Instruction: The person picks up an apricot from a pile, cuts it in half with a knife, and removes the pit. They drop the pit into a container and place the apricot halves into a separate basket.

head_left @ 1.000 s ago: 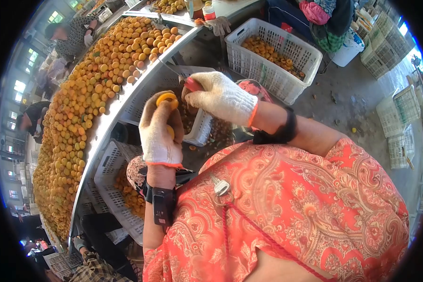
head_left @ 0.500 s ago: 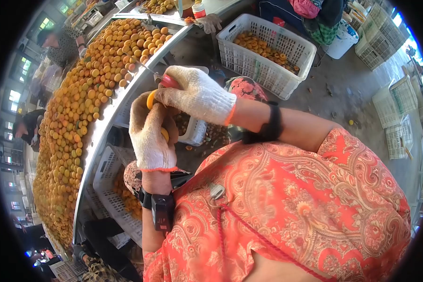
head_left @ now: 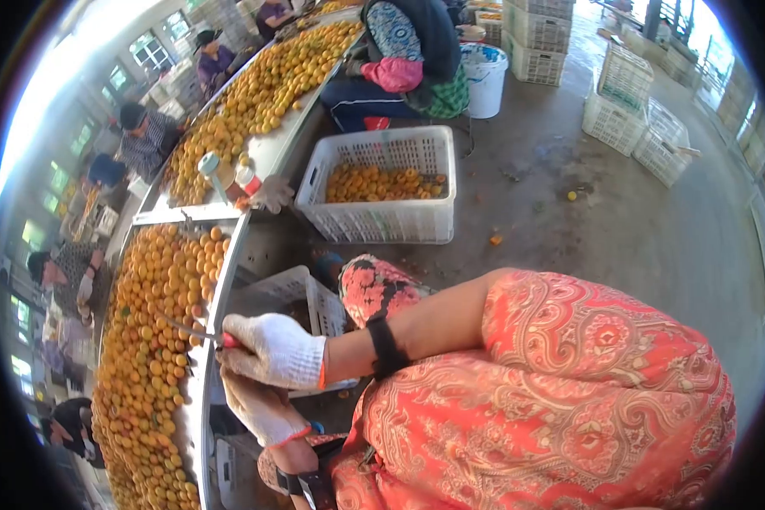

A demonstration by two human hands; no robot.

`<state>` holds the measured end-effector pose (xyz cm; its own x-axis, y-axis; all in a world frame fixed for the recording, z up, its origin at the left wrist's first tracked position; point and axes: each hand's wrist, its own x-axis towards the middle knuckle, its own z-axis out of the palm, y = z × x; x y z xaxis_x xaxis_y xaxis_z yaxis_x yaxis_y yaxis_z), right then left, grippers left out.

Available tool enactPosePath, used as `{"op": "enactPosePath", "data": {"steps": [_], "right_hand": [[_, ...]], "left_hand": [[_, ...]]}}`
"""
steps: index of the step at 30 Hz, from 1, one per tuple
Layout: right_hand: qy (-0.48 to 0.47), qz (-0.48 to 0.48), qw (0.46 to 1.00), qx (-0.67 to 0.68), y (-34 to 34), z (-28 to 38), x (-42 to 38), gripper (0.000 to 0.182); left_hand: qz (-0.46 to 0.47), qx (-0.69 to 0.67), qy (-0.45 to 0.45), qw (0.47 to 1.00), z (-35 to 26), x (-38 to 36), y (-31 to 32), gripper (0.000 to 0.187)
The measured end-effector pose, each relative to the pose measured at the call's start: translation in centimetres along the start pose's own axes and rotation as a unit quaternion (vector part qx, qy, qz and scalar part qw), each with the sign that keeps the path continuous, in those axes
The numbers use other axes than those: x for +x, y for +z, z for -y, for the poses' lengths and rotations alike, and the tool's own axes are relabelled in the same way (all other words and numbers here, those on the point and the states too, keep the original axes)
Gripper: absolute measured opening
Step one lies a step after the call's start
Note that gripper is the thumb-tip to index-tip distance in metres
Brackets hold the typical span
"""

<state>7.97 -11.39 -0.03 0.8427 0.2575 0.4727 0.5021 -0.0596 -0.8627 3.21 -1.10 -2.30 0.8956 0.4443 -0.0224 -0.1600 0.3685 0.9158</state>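
1. Lower left: apricots (head_left: 149, 340) heaped on the bench (head_left: 197, 399).
2. Knife (head_left: 191, 331), fingers of the right hand (head_left: 272, 350) clamped on its red handle.
3. Left hand (head_left: 259, 408) beneath; cannot tell its fingers' state.
4. Upper centre: white crate (head_left: 382, 212).

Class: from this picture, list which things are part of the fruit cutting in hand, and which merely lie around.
In use: right hand gripping knife; left hand; heaped orange fruit.

Lying about: white bucket; stacked crates; two bottles; spare glove.
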Motion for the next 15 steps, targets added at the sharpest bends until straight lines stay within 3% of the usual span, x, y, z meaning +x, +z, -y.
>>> {"op": "enactPosePath", "data": {"steps": [2,5,10,15], "right_hand": [[-0.007,0.001,1.0,-0.016,-0.1,0.2,-0.1,0.025],[-0.023,0.016,0.999,-0.027,-0.3,0.2,-0.4,0.024],[0.017,0.031,0.999,0.004,-1.7,2.1,-1.0,0.036],[-0.017,0.01,1.0,0.01,-2.7,3.6,-1.4,0.033]], "left_hand": [[-0.009,-0.011,-0.054,0.998,-0.7,-0.7,0.9,0.044],[-0.026,0.072,-0.045,0.996,-2.1,-2.6,2.4,0.048],[-0.008,0.013,-0.008,1.0,-1.1,-2.1,1.3,0.047],[0.036,-0.003,-0.045,0.998,-2.0,-2.5,2.3,0.042]]}}
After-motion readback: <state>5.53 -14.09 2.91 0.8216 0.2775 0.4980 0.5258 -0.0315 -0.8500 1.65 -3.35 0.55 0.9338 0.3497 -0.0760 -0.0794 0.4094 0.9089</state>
